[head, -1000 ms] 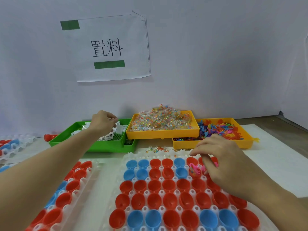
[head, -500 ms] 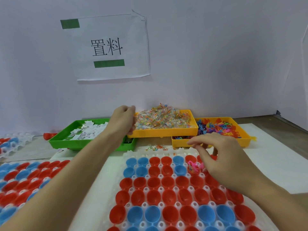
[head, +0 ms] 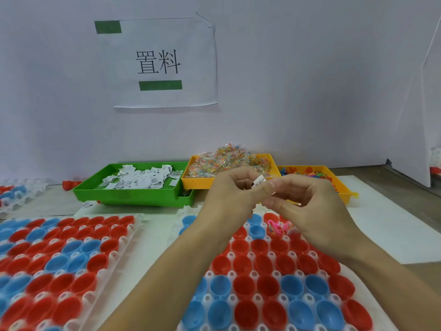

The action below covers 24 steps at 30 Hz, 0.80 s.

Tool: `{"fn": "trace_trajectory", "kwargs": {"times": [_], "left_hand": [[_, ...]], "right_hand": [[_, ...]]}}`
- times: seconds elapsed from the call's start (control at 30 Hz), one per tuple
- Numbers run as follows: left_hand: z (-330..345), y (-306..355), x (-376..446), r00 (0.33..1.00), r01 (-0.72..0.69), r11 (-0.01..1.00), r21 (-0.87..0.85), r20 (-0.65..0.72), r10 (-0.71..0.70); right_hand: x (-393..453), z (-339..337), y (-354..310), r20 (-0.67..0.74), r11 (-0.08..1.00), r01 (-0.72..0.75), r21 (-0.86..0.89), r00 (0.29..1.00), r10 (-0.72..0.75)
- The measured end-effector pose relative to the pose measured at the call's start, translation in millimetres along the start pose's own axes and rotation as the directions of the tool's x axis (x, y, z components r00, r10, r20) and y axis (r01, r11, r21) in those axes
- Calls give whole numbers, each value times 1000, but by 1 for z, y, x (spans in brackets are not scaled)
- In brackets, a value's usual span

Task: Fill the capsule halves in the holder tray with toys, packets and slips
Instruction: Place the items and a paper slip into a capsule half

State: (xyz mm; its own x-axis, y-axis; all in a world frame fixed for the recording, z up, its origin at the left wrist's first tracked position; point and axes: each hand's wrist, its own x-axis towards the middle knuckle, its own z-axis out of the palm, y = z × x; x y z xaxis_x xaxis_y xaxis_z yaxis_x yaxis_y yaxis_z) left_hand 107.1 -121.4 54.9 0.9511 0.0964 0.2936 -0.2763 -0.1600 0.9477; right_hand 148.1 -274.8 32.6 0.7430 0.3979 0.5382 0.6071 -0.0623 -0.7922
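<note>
A white holder tray (head: 207, 274) of red and blue capsule halves lies in front of me. One half near its far right holds a pink toy (head: 274, 226). Above the tray's far edge my left hand (head: 229, 199) and my right hand (head: 307, 206) meet. Together they pinch a small white paper slip (head: 259, 181) with black print, its top showing between the fingertips. Behind stand a green bin (head: 133, 194) of paper slips, a yellow bin (head: 198, 183) heaped with clear packets, and an orange bin (head: 343, 189) of colourful toys.
A second holder tray (head: 124, 237) of red and blue halves lies to the left, a third (head: 14, 194) at the far left. A white mat (head: 391, 225) covers the table on the right. A paper sign (head: 164, 63) hangs on the wall.
My left hand left the green bin, crossed right and came back to meet my right hand, bringing a slip. My right hand rose off the tray. The view shifted left.
</note>
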Motion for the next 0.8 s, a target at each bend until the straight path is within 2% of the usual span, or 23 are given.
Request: {"fn": "trace_trajectory", "kwargs": {"times": [0.1, 0.3, 0.47, 0.6, 0.8], "left_hand": [[-7, -2, 2, 1000, 4, 1000, 11, 17, -5], [-20, -8, 4, 997, 70, 991, 114, -21, -68], [-20, -9, 4, 995, 97, 986, 136, -28, -94], [-18, -10, 5, 999, 48, 985, 166, -9, -47], [-16, -13, 4, 998, 58, 978, 202, -37, -52]], "right_hand": [[0, -1, 1, -34, 998, -24, 50, 999, 26], [4, -6, 7, -65, 978, -168, 120, 982, 177], [4, -7, 4, -13, 982, -173, 70, 985, 174], [2, -5, 3, 55, 979, -201, 30, 978, 199], [3, -1, 5, -55, 977, -211, -15, 976, 210]]}}
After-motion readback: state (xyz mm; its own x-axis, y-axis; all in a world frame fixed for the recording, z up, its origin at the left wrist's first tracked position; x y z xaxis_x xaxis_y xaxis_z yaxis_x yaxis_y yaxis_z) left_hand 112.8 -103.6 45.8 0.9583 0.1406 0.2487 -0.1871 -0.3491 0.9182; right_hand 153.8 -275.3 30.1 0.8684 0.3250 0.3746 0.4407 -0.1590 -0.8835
